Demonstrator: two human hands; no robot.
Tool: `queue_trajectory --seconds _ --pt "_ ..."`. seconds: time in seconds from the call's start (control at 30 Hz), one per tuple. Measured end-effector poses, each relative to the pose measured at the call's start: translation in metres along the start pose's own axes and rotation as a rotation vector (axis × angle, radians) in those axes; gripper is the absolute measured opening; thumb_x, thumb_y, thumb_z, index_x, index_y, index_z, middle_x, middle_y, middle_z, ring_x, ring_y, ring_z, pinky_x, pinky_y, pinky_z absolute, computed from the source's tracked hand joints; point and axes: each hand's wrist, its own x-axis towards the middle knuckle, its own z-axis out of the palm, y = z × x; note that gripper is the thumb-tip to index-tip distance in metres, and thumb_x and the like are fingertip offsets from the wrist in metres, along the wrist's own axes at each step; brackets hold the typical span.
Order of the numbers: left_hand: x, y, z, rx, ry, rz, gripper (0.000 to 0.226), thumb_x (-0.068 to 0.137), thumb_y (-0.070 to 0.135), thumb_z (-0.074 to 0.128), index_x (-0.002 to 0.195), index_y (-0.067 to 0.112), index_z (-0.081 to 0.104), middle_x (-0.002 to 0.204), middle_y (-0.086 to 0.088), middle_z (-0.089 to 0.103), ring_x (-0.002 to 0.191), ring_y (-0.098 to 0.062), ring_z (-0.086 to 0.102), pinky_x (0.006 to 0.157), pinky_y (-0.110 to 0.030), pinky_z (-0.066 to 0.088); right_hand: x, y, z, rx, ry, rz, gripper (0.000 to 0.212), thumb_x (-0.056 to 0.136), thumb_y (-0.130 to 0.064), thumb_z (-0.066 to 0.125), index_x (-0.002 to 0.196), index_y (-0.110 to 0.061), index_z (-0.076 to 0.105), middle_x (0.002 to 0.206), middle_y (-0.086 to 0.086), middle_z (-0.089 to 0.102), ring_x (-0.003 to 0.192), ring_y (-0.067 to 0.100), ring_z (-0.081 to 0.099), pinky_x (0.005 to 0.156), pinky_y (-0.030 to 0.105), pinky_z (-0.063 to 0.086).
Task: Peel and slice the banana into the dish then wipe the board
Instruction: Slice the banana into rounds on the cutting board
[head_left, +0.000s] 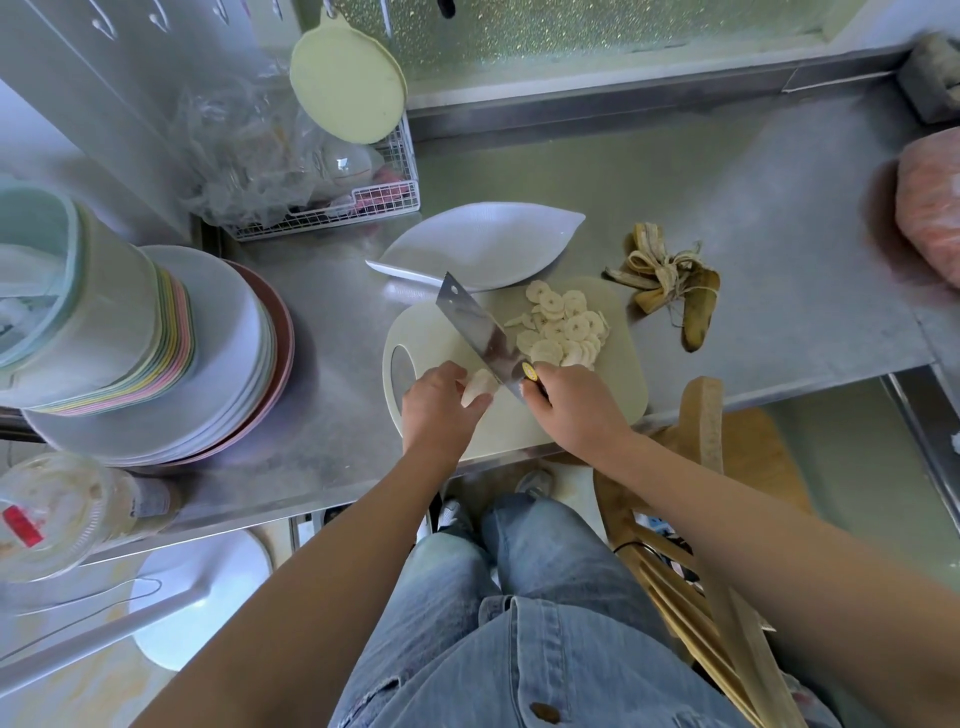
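Note:
A pale cutting board lies on the steel counter. On its far right part sits a heap of banana slices. My left hand holds the short remaining banana stub down on the board. My right hand grips the handle of a cleaver, whose blade stands on the board just right of the stub. A white leaf-shaped dish sits behind the board with nothing in it. The banana peel lies to the right of the board.
Stacked plates and bowls fill the counter's left side. A wire rack with plastic bags stands behind them. A pink bundle sits at the far right. A wooden chair is by my right leg.

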Motion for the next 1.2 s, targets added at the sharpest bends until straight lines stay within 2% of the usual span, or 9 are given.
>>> queue_trajectory --seconds 0.07,0.23,0.4,0.57,0.87,1.0,1.2 --pt "-0.001 0.0 0.0 0.007 -0.006 -0.001 0.026 0.083 0.032 0.07 0.102 0.014 0.066 0.093 0.0 0.069 0.087 -0.018 0.064 0.084 -0.031 0.049 0.0 -0.001 -0.005 0.003 0.0 -0.016 0.03 0.096 -0.024 0.046 0.071 -0.012 0.036 0.052 -0.007 0.027 0.049 0.016 0.031 0.048 0.029 0.019" --pt "0.0 0.001 0.0 0.0 -0.013 -0.006 0.022 0.084 0.027 0.071 0.1 0.012 0.067 0.098 -0.002 0.07 0.089 -0.02 0.065 0.087 -0.036 0.05 -0.001 -0.001 -0.002 -0.046 -0.048 -0.032 0.026 0.097 -0.025 0.043 0.075 -0.013 0.038 0.055 -0.006 0.03 0.058 0.021 0.04 0.056 0.031 0.028" --pt "0.001 0.003 -0.001 0.004 -0.014 -0.011 0.021 0.083 0.027 0.07 0.098 0.013 0.068 0.098 -0.001 0.071 0.088 -0.02 0.065 0.085 -0.035 0.052 0.0 -0.003 0.004 -0.066 -0.057 -0.028 0.022 0.098 -0.026 0.042 0.079 -0.015 0.039 0.067 0.002 0.043 0.063 0.02 0.042 0.058 0.031 0.03" --pt "0.002 0.004 -0.002 0.005 -0.022 -0.025 0.02 0.083 0.025 0.07 0.098 0.012 0.069 0.096 -0.001 0.071 0.087 -0.02 0.065 0.084 -0.035 0.053 0.002 -0.007 0.01 -0.092 -0.078 0.013 0.024 0.098 -0.024 0.04 0.09 -0.006 0.054 0.07 0.005 0.047 0.065 0.022 0.042 0.058 0.03 0.028" --pt "0.002 0.003 -0.002 -0.007 -0.028 -0.024 0.019 0.083 0.024 0.071 0.099 0.013 0.069 0.097 0.0 0.071 0.087 -0.018 0.065 0.083 -0.034 0.053 0.0 -0.005 0.011 -0.037 -0.083 0.024 0.025 0.098 -0.025 0.043 0.076 -0.013 0.039 0.058 0.0 0.038 0.059 0.025 0.044 0.055 0.032 0.027" --pt "0.002 0.002 -0.002 -0.019 -0.028 -0.034 0.017 0.083 0.026 0.072 0.096 0.015 0.069 0.096 0.001 0.071 0.087 -0.017 0.065 0.082 -0.03 0.052 0.0 -0.007 0.001 -0.001 -0.01 0.009 0.029 0.097 -0.026 0.045 0.072 -0.011 0.04 0.053 -0.002 0.034 0.053 0.023 0.041 0.052 0.032 0.028" --pt "0.003 0.002 -0.001 -0.03 -0.031 -0.036 0.017 0.082 0.025 0.073 0.095 0.015 0.069 0.097 0.0 0.071 0.088 -0.018 0.065 0.085 -0.033 0.052 -0.001 -0.007 -0.002 -0.031 -0.053 -0.023 0.027 0.097 -0.024 0.043 0.073 -0.011 0.04 0.056 -0.001 0.036 0.057 0.024 0.044 0.053 0.033 0.031"
